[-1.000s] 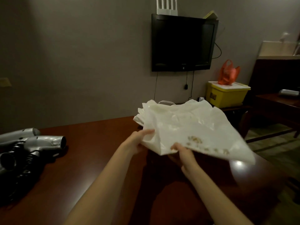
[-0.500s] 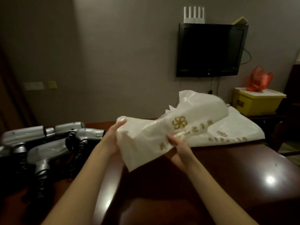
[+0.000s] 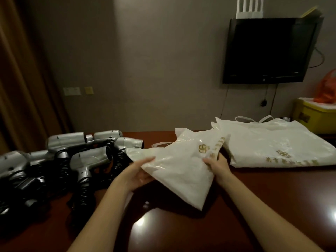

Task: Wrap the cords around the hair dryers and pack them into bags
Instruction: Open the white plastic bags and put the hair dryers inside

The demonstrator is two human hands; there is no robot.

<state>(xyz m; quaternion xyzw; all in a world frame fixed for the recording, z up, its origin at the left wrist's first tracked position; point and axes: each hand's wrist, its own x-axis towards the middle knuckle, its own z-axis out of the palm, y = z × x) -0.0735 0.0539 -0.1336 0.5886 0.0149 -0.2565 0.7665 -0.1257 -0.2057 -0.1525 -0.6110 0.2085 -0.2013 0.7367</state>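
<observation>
I hold one white plastic bag (image 3: pixel 180 170) with gold print above the table's middle. My left hand (image 3: pixel 140 173) grips its left edge, thumb on top. My right hand (image 3: pixel 217 165) pinches its right side near the print. More white bags (image 3: pixel 276 142) lie flat in a stack at the right. Several silver hair dryers (image 3: pixel 91 159) with black coiled cords (image 3: pixel 118 160) lie in a cluster on the left of the table.
The dark red wooden table (image 3: pixel 181 224) shines under the lamp. A black TV (image 3: pixel 269 50) hangs on the wall. A yellow bin (image 3: pixel 312 117) with an orange bag (image 3: pixel 327 88) on it stands at the far right. A brown curtain (image 3: pixel 21 79) hangs at left.
The view has swung left, bringing the hair dryers into sight. The bag in my hands has come away from the stack, which now lies on the table at the right.
</observation>
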